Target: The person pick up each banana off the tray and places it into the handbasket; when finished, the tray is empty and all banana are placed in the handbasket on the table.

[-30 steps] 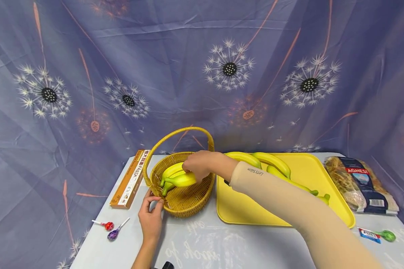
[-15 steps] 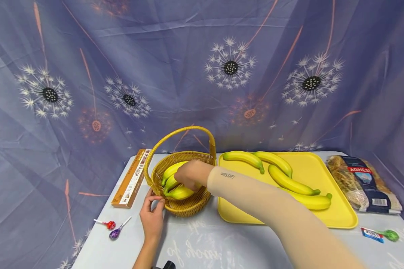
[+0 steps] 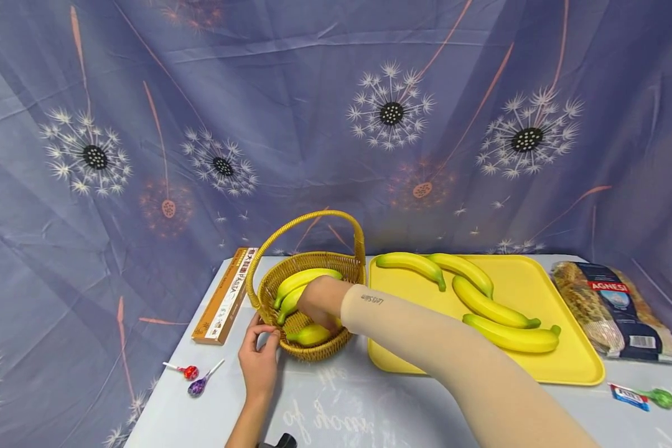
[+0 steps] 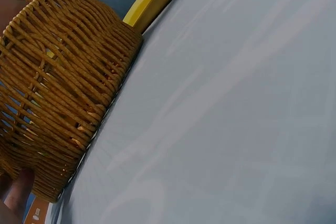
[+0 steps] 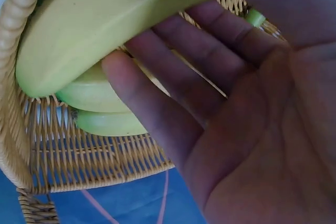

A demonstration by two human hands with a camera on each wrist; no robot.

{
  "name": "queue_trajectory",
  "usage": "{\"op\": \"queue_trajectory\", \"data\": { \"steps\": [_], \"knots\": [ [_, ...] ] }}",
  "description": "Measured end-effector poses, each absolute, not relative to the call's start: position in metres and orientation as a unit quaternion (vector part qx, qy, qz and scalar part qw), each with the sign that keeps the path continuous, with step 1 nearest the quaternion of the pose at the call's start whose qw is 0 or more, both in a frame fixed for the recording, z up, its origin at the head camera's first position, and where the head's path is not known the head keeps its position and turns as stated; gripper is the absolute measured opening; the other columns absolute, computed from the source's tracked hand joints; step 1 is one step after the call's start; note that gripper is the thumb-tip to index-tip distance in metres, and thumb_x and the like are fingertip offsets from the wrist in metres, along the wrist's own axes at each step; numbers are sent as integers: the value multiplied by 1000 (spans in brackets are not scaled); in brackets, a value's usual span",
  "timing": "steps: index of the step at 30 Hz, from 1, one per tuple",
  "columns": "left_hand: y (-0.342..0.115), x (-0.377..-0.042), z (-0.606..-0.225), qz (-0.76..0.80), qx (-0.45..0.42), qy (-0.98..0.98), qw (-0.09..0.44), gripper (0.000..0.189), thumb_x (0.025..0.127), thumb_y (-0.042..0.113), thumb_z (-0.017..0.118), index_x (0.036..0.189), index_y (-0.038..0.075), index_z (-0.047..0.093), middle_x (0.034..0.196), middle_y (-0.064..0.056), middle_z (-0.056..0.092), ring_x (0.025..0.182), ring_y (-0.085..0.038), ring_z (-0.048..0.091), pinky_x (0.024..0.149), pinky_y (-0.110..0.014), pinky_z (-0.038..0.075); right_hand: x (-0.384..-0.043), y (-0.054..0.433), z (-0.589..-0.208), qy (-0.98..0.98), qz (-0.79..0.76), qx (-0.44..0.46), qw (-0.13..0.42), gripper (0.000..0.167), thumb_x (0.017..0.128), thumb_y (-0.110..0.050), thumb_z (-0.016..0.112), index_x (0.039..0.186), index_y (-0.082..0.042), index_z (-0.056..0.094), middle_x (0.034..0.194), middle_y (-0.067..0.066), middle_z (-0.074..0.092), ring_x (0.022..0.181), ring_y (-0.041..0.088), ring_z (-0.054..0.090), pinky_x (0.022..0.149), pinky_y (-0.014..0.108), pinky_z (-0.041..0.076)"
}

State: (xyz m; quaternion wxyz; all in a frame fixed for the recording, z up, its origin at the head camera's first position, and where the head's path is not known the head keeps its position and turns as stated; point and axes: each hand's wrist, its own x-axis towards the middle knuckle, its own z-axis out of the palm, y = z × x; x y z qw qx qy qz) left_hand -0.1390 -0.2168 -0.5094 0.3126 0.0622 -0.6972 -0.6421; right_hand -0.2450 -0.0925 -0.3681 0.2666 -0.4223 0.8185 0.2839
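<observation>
A round wicker basket (image 3: 313, 356) with a tall handle stands left of the tray. My left hand (image 3: 257, 370) pinches its near left rim between thumb and fingers; a fingertip (image 4: 20, 190) presses the outer weave in the left wrist view. Inside the basket, my right hand (image 3: 320, 301) is beside a yellow banana (image 3: 309, 336) at the front wall. Its fingers look fairly straight in the right wrist view, touching or just behind that banana (image 5: 105, 30). Two more bananas (image 3: 308, 277) lie further back. The right thumb is mostly cut off.
A yellow tray (image 3: 403, 348) on the right holds several bananas (image 3: 509, 336). Past it lie a pasta bag (image 3: 616, 311) and a green lollipop (image 3: 661, 398). On the left are a pasta box (image 3: 224, 298), a red lollipop (image 3: 190, 373) and a purple one (image 3: 197, 387).
My right hand has lowered a banana into the basket towards the front wall, and its fingers have loosened. The left hand stays on the rim. The head view has shifted slightly.
</observation>
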Motion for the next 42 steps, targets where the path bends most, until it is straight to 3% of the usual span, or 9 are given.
{"op": "queue_trajectory", "data": {
  "steps": [8, 14, 27, 34, 38, 40, 42],
  "knots": [
    [-210, -129, -486, -635, 59, -705, 311, 4, 86, -9, 59, 89, -10, 61, 139, -15, 48, 123, -28, 49, 72, -18, 53, -248, -94, -377, 813, 269, -425, 292, 24, 75, -25, 84, 90, -20, 66, 83, -5, 61, 71, 11, 52, 64, 29, 48],
    [-207, -126, -478, -635, 65, -708, 304, 4, 86, -9, 59, 89, -11, 60, 139, -13, 48, 122, -25, 50, 72, -19, 53, -250, -89, -384, 814, 235, -441, 296, 20, 76, -21, 83, 84, -15, 65, 74, -2, 58, 62, 12, 48, 53, 27, 41],
    [-208, -127, -480, -635, 64, -708, 302, 4, 86, -8, 60, 89, -10, 61, 140, -12, 48, 123, -28, 48, 75, -19, 53, -247, -80, -385, 826, 198, -440, 290, 17, 77, -17, 82, 83, -15, 67, 78, -4, 61, 70, 12, 51, 60, 27, 46],
    [-209, -124, -480, -631, 68, -708, 308, 4, 87, -7, 61, 89, -11, 61, 139, -12, 49, 124, -27, 48, 75, -18, 53, -256, -69, -382, 838, 148, -446, 279, 18, 84, -7, 70, 72, -16, 59, 65, -4, 46, 60, 11, 37, 52, 26, 33],
    [-208, -126, -480, -636, 64, -707, 303, 4, 87, -7, 61, 88, -10, 61, 140, -12, 48, 124, -28, 48, 75, -19, 53, -266, -53, -378, 844, 100, -454, 269, 11, 85, -8, 68, 80, -17, 64, 69, -7, 50, 62, 9, 41, 54, 24, 37],
    [-207, -126, -480, -639, 62, -705, 300, 4, 87, -7, 61, 89, -10, 60, 140, -12, 47, 124, -27, 48, 75, -20, 53, -270, -41, -375, 850, 74, -454, 256, 10, 87, -13, 67, 96, -17, 68, 84, -8, 59, 73, 8, 51, 62, 24, 44],
    [-206, -127, -480, -642, 62, -704, 298, 4, 87, -7, 61, 89, -10, 60, 141, -12, 47, 125, -26, 48, 75, -20, 54, -273, -28, -372, 855, 45, -456, 243, 23, 90, -19, 67, 113, -17, 66, 103, -6, 63, 89, 11, 57, 73, 27, 48]
  ]
}}
